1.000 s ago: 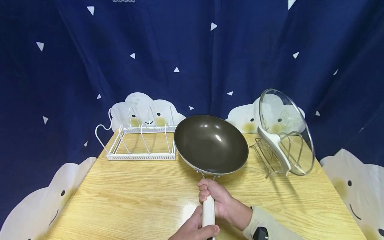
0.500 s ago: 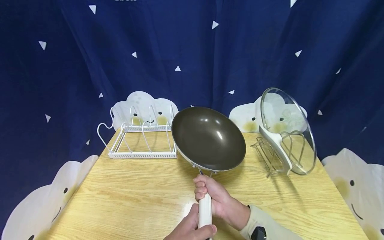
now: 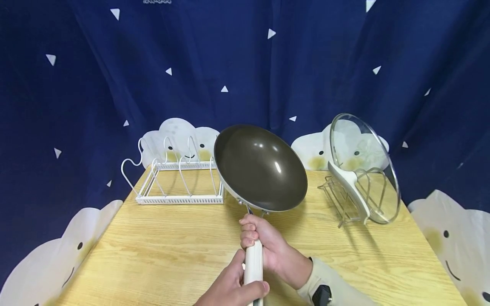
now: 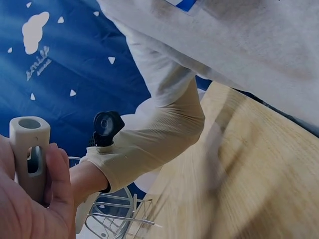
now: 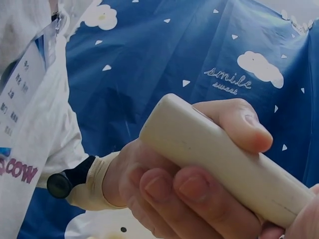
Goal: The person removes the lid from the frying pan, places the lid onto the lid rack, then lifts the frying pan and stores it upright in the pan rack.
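Note:
A dark-coated frying pan (image 3: 260, 168) is held up over the table, its inside facing me and its rim tilted down to the right. My right hand (image 3: 264, 242) grips the pale handle (image 3: 253, 265) close to the pan. Lower down, my left hand (image 3: 233, 284) holds the same handle near its end, thumb across the top. In the left wrist view the hollow handle end (image 4: 30, 132) with its hanging slot pokes out of the left hand (image 4: 35, 214). The right wrist view shows the left fingers (image 5: 197, 191) curled beneath the handle (image 5: 209, 154).
At the back left of the wooden table (image 3: 160, 250) stands a white wire rack (image 3: 180, 199), partly behind the pan. On the right, a glass lid (image 3: 367, 144) with a white handle (image 3: 350, 187) leans in a small metal stand (image 3: 344, 204). A blue curtain (image 3: 245, 55) hangs behind.
The pan has risen and shifted left, tilting more toward me. Both hands have moved left with the handle, keeping their grip. Rack and lid have stayed put.

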The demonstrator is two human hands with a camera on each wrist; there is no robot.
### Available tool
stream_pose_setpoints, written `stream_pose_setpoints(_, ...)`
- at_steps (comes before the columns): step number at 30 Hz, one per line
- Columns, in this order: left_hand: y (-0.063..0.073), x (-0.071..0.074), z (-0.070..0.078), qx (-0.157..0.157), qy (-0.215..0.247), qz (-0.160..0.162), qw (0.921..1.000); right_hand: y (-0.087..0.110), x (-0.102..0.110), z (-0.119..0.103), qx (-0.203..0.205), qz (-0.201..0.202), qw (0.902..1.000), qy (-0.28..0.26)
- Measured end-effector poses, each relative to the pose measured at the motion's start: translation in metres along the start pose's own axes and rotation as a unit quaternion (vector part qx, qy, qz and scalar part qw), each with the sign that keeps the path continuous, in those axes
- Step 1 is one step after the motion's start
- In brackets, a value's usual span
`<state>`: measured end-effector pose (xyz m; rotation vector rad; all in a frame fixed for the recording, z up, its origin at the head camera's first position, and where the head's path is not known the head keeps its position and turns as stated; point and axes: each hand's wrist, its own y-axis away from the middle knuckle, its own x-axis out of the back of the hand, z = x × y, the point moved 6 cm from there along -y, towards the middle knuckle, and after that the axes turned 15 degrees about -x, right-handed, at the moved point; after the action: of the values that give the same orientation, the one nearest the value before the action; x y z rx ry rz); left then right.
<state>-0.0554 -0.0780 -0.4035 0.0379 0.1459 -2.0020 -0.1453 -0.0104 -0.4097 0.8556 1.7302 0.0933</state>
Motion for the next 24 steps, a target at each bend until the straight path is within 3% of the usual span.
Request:
stream_pose_setpoints(16,0.002,0.018,0.032,-0.015,-0.072,-0.008,0.9973,-0.004,-0.039,-0.01,0.005,-0.047,0.9988,-0.012)
stream_pose_setpoints(24,0.002,0.026,0.041,-0.034,-0.127,0.011,0.9913,-0.008,-0.054,-0.014,0.013,-0.108,0.9933,-0.038)
